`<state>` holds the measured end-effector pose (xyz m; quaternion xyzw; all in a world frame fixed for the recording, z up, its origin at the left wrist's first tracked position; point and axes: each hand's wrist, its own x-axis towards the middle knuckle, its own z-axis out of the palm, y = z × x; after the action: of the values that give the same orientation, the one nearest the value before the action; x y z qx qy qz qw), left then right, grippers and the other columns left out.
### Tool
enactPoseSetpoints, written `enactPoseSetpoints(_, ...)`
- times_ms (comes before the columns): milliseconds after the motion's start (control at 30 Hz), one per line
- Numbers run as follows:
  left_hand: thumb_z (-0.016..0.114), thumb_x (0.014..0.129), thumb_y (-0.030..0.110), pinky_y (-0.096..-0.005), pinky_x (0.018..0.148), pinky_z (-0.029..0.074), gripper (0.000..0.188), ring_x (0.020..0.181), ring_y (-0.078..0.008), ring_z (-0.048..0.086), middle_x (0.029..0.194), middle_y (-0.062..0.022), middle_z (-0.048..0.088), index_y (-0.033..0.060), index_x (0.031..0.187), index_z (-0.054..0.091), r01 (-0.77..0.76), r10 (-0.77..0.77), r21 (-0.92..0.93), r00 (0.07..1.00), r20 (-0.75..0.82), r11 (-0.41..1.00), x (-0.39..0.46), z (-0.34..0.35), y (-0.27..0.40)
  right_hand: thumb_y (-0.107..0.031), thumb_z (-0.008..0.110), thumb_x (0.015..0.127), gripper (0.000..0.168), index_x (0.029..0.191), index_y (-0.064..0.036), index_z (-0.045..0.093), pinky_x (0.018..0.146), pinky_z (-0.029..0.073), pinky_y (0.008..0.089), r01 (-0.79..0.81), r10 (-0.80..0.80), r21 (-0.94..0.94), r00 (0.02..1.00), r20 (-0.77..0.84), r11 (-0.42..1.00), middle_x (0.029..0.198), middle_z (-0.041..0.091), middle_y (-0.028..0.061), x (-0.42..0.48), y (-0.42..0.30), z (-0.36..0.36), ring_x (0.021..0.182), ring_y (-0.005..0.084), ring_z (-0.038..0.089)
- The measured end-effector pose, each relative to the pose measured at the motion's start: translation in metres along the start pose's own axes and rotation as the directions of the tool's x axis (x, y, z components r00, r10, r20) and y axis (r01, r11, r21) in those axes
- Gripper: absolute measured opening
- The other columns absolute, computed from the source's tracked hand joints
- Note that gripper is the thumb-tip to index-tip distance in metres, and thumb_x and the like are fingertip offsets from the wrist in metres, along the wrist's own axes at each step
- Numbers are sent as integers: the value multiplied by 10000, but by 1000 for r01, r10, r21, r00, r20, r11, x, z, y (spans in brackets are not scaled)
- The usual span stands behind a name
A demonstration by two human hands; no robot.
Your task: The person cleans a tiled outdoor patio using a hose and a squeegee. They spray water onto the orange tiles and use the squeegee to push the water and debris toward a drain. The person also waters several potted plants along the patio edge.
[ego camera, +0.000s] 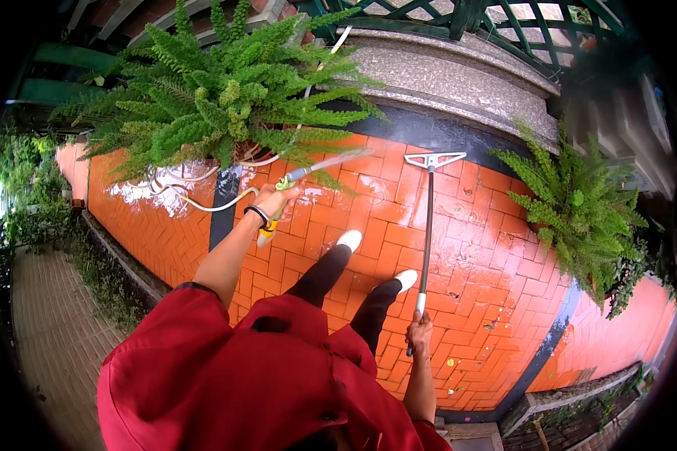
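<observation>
In my left hand (272,204) is a hose spray nozzle (296,176) with a green and yellow handle. A jet of water (341,158) leaves its tip towards the dark stone strip (412,127) below the step. My right hand (419,331) grips the lower end of a long-handled floor squeegee (427,225). Its white triangular head (434,160) rests on the wet orange tile floor (386,211), beyond my white shoes. The pale hose (203,208) trails from the nozzle in loops over the tiles and beneath a fern.
A large fern (220,107) spreads at the upper left, and another potted fern (584,208) stands at the right. Speckled granite steps (440,73) rise ahead to a green lattice fence (519,25). Small leaves (450,362) lie on the tiles. A low kerb (121,256) borders the left side.
</observation>
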<state>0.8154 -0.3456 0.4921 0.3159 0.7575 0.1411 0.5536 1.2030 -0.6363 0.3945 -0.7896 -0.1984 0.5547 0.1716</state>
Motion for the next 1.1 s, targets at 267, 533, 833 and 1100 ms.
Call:
enactPoseSetpoints(267, 658, 865, 251, -280, 399, 412, 251, 419, -119, 491, 585, -27, 555, 50, 734, 585, 21, -9, -126, 995, 96, 992, -14, -28, -17, -343, 496, 948, 386, 942, 40, 548, 412, 357, 323, -51, 44, -180, 998, -44, 982, 530, 433, 87, -158, 70, -76, 456, 122, 443)
enactPoseSetpoints(533, 682, 837, 233, -285, 389, 431, 236, 422, -131, 503, 584, -43, 544, 31, 861, 563, -31, 43, -150, 996, 75, 988, -33, -60, -32, -219, 514, 921, 250, 997, 15, 558, 545, 447, 486, 536, -485, -368, 844, 229, 760, 684, 568, 284, 1, -98, 60, 682, 466, 585)
enactPoseSetpoints(833, 671, 840, 268, -288, 406, 418, 277, 437, -131, 503, 600, -40, 547, -1, 842, 608, 34, -23, -99, 993, 116, 994, -18, -89, -36, -325, 544, 882, 285, 1034, -94, 615, 645, 512, 502, 343, -347, -588, 931, 111, 733, 782, 627, 254, 33, -78, 110, 715, 454, 605)
enactPoseSetpoints(1100, 682, 835, 279, -298, 391, 394, 293, 428, -135, 498, 592, -40, 551, 26, 735, 571, 67, -71, 23, 941, 331, 997, 23, -67, -25, -314, 547, 893, 338, 927, 14, 620, 593, 450, 499, -25, -121, -612, 973, -195, 791, 728, 600, 260, -204, 92, -105, 726, 468, 586)
